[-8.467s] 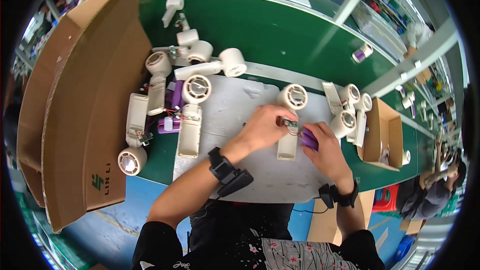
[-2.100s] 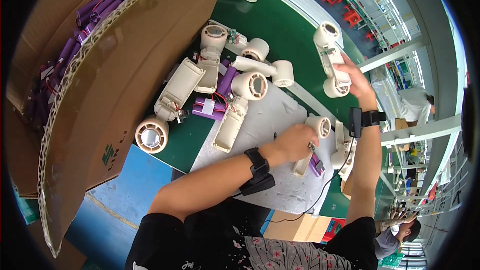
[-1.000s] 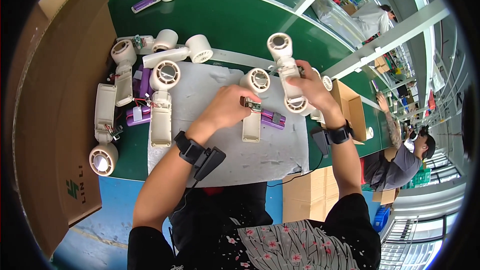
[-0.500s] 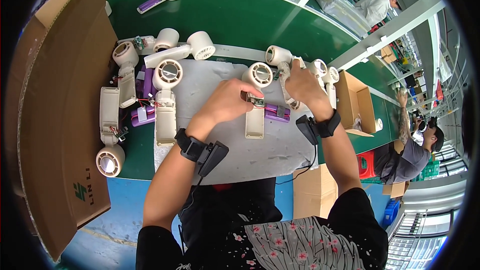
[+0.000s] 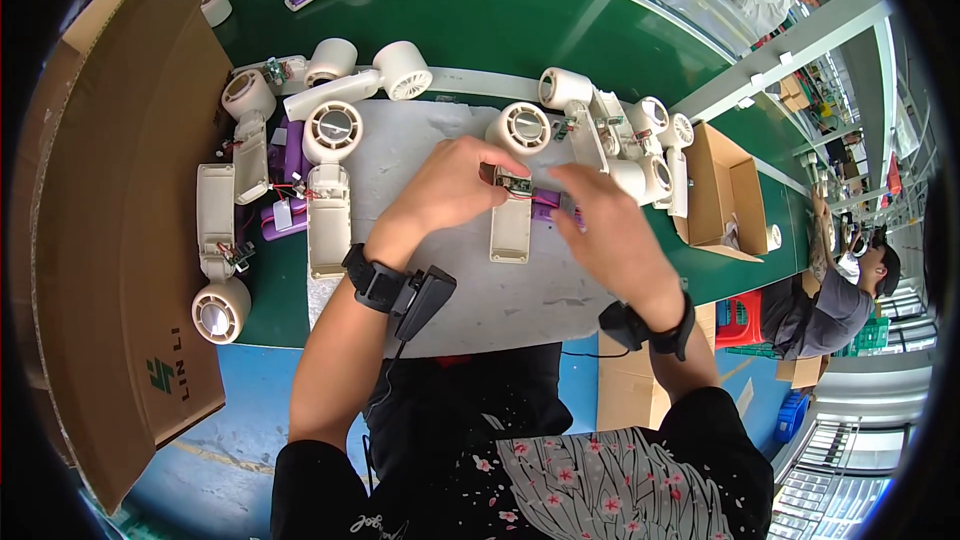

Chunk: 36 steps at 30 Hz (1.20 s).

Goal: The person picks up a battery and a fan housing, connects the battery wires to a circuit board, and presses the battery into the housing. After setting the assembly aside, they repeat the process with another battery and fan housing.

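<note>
An opened white handheld fan (image 5: 510, 233) lies on the grey mat, its round head pointing away from me. My left hand (image 5: 445, 185) pinches it at the neck, thumb and forefinger around the small green circuit board (image 5: 516, 184). Red wires lead from there to a purple battery pack (image 5: 545, 204) just right of the handle. Beside that pack hovers my right hand (image 5: 612, 245), slightly blurred, thumb and forefinger apart with nothing between them; it covers part of the pack.
Several fan bodies, such as one at left (image 5: 329, 220), and more purple battery packs (image 5: 284, 219) flank the grey mat (image 5: 420, 305). A large cardboard box (image 5: 130, 210) walls off the left side. At right stand a smaller open box (image 5: 722, 195) and a seated person (image 5: 835, 305).
My right hand has left the fan parts at the right and come back toward the battery pack, its fingers now apart. The left hand keeps its pinch at the fan's neck.
</note>
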Motion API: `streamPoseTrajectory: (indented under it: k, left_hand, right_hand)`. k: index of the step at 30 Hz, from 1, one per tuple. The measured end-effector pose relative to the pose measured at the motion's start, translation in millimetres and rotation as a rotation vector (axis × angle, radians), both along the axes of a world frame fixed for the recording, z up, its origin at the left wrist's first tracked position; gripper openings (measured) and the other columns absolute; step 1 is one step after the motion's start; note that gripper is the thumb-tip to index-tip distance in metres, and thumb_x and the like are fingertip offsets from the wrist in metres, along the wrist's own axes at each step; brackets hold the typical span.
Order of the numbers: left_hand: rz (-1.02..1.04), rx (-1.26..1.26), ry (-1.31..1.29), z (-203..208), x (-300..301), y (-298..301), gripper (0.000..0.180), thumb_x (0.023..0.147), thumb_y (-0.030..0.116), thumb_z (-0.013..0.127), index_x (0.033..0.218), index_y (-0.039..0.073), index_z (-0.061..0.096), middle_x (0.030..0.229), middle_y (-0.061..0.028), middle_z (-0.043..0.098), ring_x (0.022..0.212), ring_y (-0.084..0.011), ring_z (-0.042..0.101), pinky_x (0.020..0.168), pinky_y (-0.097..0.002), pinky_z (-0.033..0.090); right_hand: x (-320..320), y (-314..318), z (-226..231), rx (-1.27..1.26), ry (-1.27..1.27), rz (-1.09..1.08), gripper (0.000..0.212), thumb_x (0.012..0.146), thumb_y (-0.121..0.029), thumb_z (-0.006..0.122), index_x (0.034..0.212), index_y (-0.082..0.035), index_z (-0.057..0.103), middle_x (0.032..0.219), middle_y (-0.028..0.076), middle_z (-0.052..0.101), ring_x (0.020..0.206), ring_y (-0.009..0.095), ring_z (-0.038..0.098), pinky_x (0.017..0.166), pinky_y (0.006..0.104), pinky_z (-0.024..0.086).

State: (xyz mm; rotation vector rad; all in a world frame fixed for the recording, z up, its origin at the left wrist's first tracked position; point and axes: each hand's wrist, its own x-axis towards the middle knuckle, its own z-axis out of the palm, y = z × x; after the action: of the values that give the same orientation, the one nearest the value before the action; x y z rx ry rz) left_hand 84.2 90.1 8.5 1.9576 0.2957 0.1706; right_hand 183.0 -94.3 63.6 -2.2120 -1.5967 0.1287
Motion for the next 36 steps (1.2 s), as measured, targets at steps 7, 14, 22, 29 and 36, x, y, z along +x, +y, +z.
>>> streamPoseTrajectory:
  k: [7, 14, 22, 29, 36]
  left_hand:
    - [-0.009, -0.041, -0.04, 0.0, 3.5, -3.8, 0.034, 0.073, 0.003, 0.071, 0.105, 0.011, 0.074, 0.083, -0.006, 0.071, 0.069, -0.0116, 0.062, 0.068, -0.0282, 0.051]
    - [0.018, 0.017, -0.039, -1.1, 2.2, -5.6, 0.034, 0.072, 0.003, 0.072, 0.105, 0.013, 0.075, 0.084, -0.0057, 0.072, 0.068, -0.0122, 0.062, 0.068, -0.0286, 0.051]
    - [-0.008, 0.062, -0.094, -1.8, 4.7, -6.0, 0.032, 0.072, 0.006, 0.074, 0.103, 0.012, 0.075, 0.087, -0.015, 0.071, 0.075, -0.0248, 0.066, 0.073, -0.0345, 0.052]
    - [-0.012, 0.139, -0.208, -7.0, 5.6, -9.2, 0.028, 0.073, 0.009, 0.076, 0.101, 0.01, 0.075, 0.087, -0.0208, 0.069, 0.078, -0.034, 0.067, 0.076, -0.0387, 0.053]
    - [0.015, 0.157, -0.187, -8.1, 8.6, -18.7, 0.024, 0.075, 0.014, 0.075, 0.099, 0.009, 0.075, 0.083, -0.0201, 0.069, 0.076, -0.0342, 0.068, 0.076, -0.0377, 0.054]
  right_hand:
    - [11.3, -2.6, -40.5, 0.073, -0.089, 0.074, 0.044, 0.08, 0.0, 0.066, 0.122, 0.002, 0.053, 0.109, 0.022, 0.062, 0.09, 0.039, 0.061, 0.08, 0.0432, 0.05]
    - [2.1, -11.4, 0.5, -0.119, 0.325, 0.03, 0.05, 0.088, -0.004, 0.061, 0.135, 0.0, 0.044, 0.104, 0.02, 0.064, 0.084, 0.03, 0.066, 0.075, 0.0384, 0.052]
    - [8.5, -23.1, -9.4, 0.019, 1.405, -0.042, 0.069, 0.086, -0.002, 0.056, 0.149, -0.007, 0.028, 0.11, 0.017, 0.063, 0.095, 0.027, 0.066, 0.082, 0.0361, 0.053]
    - [8.2, -33.9, -32.0, 0.223, 1.747, 0.202, 0.095, 0.066, 0.007, 0.061, 0.152, -0.008, 0.022, 0.122, 0.017, 0.055, 0.106, 0.03, 0.062, 0.088, 0.0388, 0.051]
    - [10.1, -35.3, -17.2, 0.063, 1.549, -0.064, 0.098, 0.057, 0.006, 0.071, 0.146, -0.004, 0.032, 0.125, 0.015, 0.053, 0.111, 0.03, 0.059, 0.088, 0.037, 0.052]
